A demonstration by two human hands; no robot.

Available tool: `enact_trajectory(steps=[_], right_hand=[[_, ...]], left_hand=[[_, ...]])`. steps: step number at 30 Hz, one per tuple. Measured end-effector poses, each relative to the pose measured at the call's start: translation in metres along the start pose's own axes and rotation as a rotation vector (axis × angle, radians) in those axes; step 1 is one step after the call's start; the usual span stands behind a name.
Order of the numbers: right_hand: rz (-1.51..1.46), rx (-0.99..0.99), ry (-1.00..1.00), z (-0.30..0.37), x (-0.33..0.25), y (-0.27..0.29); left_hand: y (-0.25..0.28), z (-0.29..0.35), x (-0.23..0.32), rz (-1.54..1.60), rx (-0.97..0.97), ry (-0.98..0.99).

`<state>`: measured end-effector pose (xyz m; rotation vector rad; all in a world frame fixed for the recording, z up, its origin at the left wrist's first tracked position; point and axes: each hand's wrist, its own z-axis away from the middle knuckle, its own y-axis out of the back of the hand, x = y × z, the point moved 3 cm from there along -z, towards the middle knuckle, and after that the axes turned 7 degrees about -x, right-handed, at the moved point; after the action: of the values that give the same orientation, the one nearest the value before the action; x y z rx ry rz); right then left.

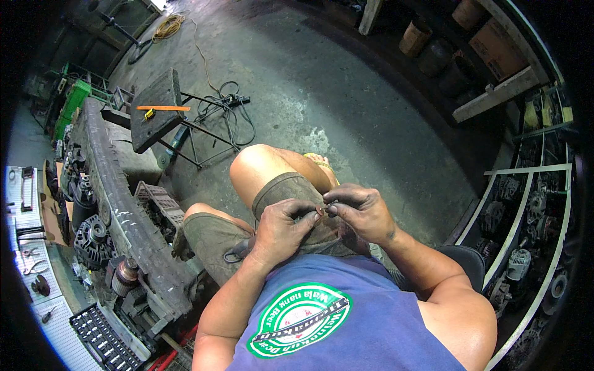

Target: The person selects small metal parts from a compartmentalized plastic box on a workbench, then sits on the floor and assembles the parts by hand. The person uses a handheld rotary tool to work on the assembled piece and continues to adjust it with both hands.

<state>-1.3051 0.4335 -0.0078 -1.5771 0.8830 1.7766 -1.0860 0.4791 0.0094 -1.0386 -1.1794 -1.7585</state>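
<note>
Both my hands meet above my lap, fingertips almost touching. My left hand (284,229) pinches a small reddish-brown round piece (320,211) between thumb and fingers. My right hand (362,213) is closed in a pinch right beside it. Whatever the right fingertips hold is too small and dark to name. Below my left wrist, a dark looped handle (234,255) rests on my shorts; the rest of that tool is hidden by the hand and wrist.
At left, a worn workbench (133,229) carries alternators (94,238) and a socket set (105,337). A small stand (158,114) holds an orange strip (164,108). Black cables (229,117) lie on the floor beyond. A rack (526,170) of parts stands close on my right.
</note>
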Motion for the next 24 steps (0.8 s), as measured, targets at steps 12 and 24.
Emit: enact_trajectory(steps=[12,24], right_hand=[[0.071,-0.051,-0.282,-0.01,-0.003,-0.001],[0.239,-0.116,-0.185,-0.023,-0.016,0.001]], left_hand=[[-0.001,0.0,-0.001,0.006,-0.014,0.062],[-0.003,-0.005,0.006,-0.041,0.058,0.074]])
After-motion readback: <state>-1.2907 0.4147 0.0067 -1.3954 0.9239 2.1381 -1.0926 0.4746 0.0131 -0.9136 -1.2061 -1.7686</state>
